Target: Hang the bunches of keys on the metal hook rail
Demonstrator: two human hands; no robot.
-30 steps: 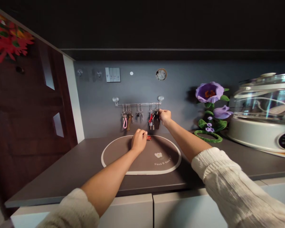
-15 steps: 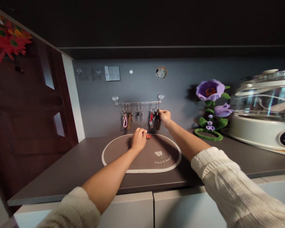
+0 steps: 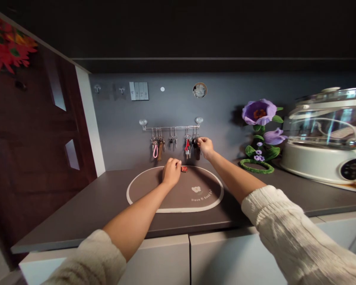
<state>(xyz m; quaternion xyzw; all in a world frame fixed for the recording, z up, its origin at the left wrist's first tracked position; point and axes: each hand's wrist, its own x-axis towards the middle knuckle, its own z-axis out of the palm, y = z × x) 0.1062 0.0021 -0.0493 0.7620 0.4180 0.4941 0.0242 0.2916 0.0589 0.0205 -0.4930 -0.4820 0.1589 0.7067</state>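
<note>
My right hand [image 3: 206, 148] pinches a dark bunch of keys [image 3: 198, 153] at the right end of a clear hook rail [image 3: 172, 128] on the wall. Beside it hangs a bunch with a red tag [image 3: 186, 146]. Further left on the rail are small keys [image 3: 175, 141] and a bunch with a pink loop [image 3: 156, 150]. My left hand [image 3: 172, 172] is closed above the brown oval mat [image 3: 154, 202], fingers curled; whatever it holds is hidden. A small red object [image 3: 184, 169] shows just right of its fingertips, on or just above the mat.
To the right stand a purple knitted-looking flower [image 3: 259, 113] with a green ring base and a cream appliance [image 3: 314, 162] with a clear top. A dark cabinet [image 3: 178, 35] overhangs the counter [image 3: 91, 206]. A dark red door [image 3: 32, 158] is at the left.
The view has shifted slightly. Both hands stay in nearly the same places, the right at the keys and the left over the mat.
</note>
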